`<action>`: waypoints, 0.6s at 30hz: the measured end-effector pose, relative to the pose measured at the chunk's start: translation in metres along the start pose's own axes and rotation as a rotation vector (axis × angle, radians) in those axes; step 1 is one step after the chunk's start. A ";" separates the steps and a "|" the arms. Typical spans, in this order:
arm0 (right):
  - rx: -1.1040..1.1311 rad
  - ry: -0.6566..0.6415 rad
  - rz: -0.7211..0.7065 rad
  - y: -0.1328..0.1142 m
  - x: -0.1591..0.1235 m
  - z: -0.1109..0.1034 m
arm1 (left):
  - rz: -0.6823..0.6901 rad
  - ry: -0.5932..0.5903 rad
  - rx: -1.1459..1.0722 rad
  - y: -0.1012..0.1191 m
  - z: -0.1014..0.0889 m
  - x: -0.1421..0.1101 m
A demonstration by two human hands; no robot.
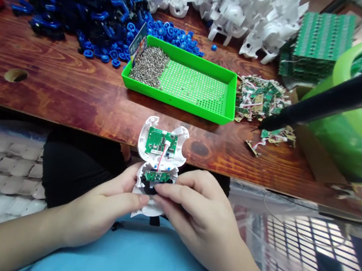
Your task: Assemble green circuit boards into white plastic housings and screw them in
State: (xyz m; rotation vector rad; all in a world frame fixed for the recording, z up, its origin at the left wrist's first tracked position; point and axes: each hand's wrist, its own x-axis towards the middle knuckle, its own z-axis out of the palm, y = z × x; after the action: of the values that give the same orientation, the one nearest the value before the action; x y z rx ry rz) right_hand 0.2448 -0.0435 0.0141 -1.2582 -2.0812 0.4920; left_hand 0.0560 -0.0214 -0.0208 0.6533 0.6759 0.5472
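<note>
The left hand (105, 201) grips the lower white shell half (154, 209), its fingers mostly hidden behind. The right hand (201, 208) brings thumb and forefinger together at a dark part (149, 187) inside; whether they pinch it I cannot tell. A red-and-white cable (162, 158) leads to the circuit board (153, 138) in the upper shell half (143, 140), near the wooden table's (86, 96) edge. Beyond sits a green tray (179, 103) of screws (149, 65); rightward, a black electric screwdriver (341, 90) and green basket (341, 148) are cut off.

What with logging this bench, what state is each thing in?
White two-part plastic shell: opened, held
Green rectangular circuit board: set in far half
Bright green perforated plastic tray: partly filled
Silvery metal screws: heaped loose
Blue plastic buttons: heaped loose
Green circuit panels: stacked
</note>
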 end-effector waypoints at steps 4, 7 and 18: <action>-0.045 -0.145 0.000 -0.001 0.011 -0.001 | -0.090 -0.057 -0.037 0.001 0.001 -0.003; -0.079 -0.253 0.004 -0.004 0.015 -0.002 | -0.120 -0.054 -0.013 0.003 0.002 -0.005; -0.204 -0.345 -0.046 -0.008 0.018 0.001 | -0.152 -0.014 0.079 0.001 0.003 -0.005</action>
State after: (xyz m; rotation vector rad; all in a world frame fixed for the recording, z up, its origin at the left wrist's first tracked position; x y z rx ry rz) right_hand 0.2332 -0.0317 0.0240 -1.3087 -2.4968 0.5157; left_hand 0.0549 -0.0246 -0.0162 0.6727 0.7306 0.3770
